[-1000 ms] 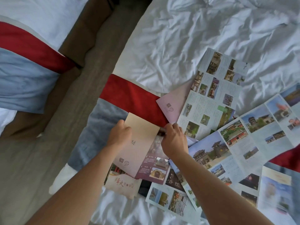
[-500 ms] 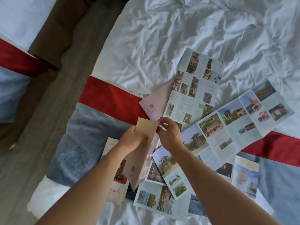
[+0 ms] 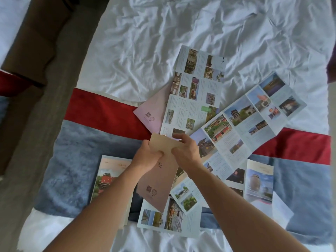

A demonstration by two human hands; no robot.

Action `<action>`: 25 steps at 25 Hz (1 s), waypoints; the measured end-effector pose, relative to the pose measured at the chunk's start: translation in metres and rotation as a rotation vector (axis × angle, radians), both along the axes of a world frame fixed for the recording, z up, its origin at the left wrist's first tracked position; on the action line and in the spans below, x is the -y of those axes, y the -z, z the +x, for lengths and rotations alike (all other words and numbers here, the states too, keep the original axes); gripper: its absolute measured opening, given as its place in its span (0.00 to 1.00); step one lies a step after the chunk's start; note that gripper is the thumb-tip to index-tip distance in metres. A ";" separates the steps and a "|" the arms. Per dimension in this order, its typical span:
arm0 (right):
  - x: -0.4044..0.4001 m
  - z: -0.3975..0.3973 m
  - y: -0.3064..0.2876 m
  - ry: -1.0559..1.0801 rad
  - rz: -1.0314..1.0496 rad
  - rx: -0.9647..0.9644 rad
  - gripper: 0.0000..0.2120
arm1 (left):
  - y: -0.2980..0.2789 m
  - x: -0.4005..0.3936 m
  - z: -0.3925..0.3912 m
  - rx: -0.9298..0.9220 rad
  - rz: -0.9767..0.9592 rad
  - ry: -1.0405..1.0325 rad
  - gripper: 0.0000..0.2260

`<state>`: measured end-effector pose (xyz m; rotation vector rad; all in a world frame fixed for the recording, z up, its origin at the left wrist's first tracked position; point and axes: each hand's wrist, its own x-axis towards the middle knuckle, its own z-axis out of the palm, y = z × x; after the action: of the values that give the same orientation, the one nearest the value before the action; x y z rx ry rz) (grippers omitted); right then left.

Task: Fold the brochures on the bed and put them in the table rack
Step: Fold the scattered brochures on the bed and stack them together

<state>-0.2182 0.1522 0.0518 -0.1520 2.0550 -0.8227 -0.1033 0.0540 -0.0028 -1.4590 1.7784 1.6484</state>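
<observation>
I stand at the foot of a bed with a crumpled white sheet and a red and blue-grey runner across it; the brown floor runs along its left side. One second ago the beige and pink brochure was still half open, with its picture pages showing under my right hand. Now these pages are closed inside, and it is one narrow strip, lifted a little above the other papers. My left hand grips its left edge, thumb curled on the front. My right hand pinches its top right corner with the fingertips. I judge that this brochure is now almost folded and needs only a press along the crease.

The other brochures lie open on the bed: a long text-and-photo brochure near the sheet, a wide temple-photo brochure to the right, a pink folded sheet partly under them, a red-cover booklet at my left. The table rack is not in view, so much work remains.
</observation>
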 end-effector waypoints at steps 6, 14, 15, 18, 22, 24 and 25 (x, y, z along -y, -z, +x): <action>0.000 0.008 -0.014 0.090 -0.033 0.109 0.23 | -0.005 -0.002 0.017 -0.078 0.137 -0.068 0.13; -0.013 0.018 -0.023 0.104 -0.060 0.143 0.23 | -0.020 -0.010 0.038 -0.101 0.157 -0.101 0.09; -0.015 0.018 -0.022 0.081 -0.050 0.098 0.23 | -0.021 -0.011 0.041 -0.091 0.142 -0.112 0.08; -0.024 0.021 -0.016 -0.071 0.005 -0.108 0.27 | -0.027 -0.011 0.049 -0.051 0.014 -0.107 0.05; -0.033 0.029 -0.006 -0.574 0.139 -0.383 0.36 | -0.037 -0.001 0.062 -0.057 -0.092 -0.084 0.04; -0.030 0.036 -0.003 -0.679 0.119 -0.396 0.37 | -0.041 0.004 0.070 -0.066 -0.128 -0.106 0.04; -0.028 0.040 -0.001 -0.684 0.103 -0.403 0.37 | -0.043 0.006 0.073 -0.072 -0.141 -0.133 0.05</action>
<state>-0.1780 0.1806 0.0528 -0.9672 2.1832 -0.2674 -0.0299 0.0481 0.0400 -1.6299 1.9084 1.6890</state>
